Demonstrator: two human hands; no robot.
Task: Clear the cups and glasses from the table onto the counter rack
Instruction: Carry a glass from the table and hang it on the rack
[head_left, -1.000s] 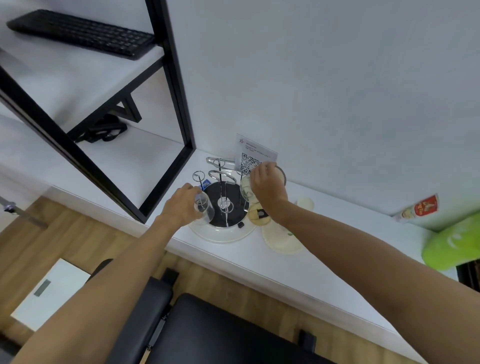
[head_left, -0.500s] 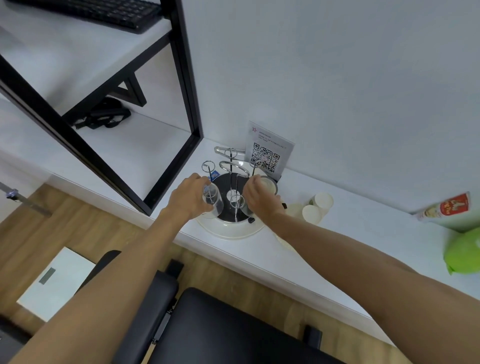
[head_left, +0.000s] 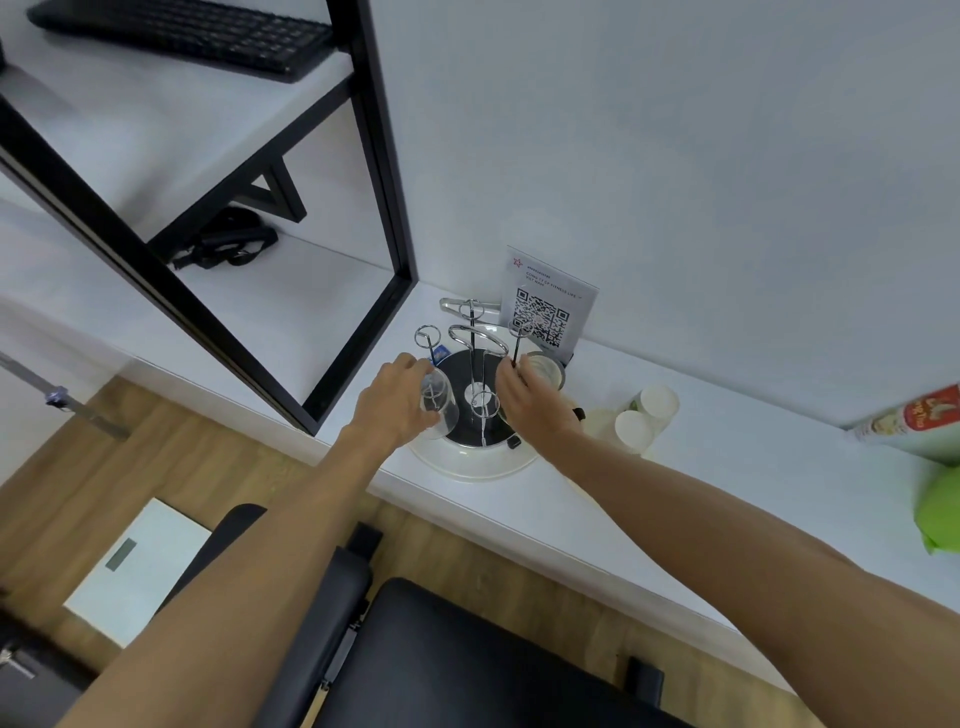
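A round cup rack (head_left: 470, 457) with a black centre and several wire posts stands on the white counter. My left hand (head_left: 392, 397) grips a clear glass (head_left: 440, 402), upside down over the rack's left post. My right hand (head_left: 524, 397) holds a second clear glass (head_left: 543, 370) at the rack's right side, by the right post. That glass is partly hidden behind my fingers.
Two white paper cups (head_left: 647, 415) lie on the counter right of the rack. A QR-code sign (head_left: 545, 306) leans on the wall behind it. A black-framed shelf (head_left: 387, 218) stands to the left, a green object (head_left: 940, 512) at far right. A black bench (head_left: 467, 660) is below me.
Both hands have stayed at the rack with their glasses. The right glass has come down from above the rack to its right side; the left glass sits lower over its post.
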